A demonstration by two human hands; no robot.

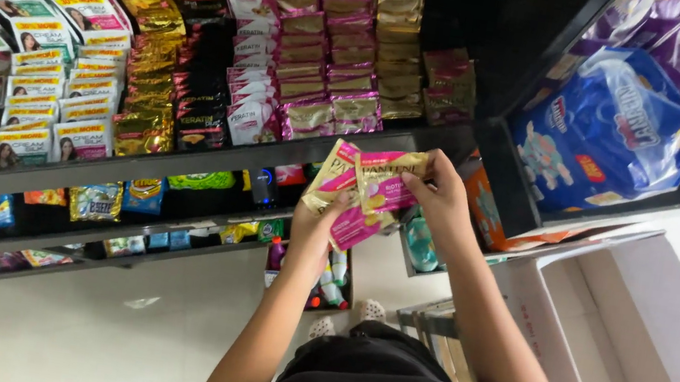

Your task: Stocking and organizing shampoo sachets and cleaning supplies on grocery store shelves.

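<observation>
Both hands are raised before the shelf: left hand (pixel 319 226) grips a pink-and-gold sachet stack (pixel 338 191); right hand (pixel 439 199) pinches the top sachet (pixel 384 180), unshelved.

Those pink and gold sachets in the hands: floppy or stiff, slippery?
The pink and gold sachets look thin and flat, so probably floppy and light. Their glossy film suggests they could slide against each other. The left hand supports them from below while the right hand pinches the top edge.
</observation>
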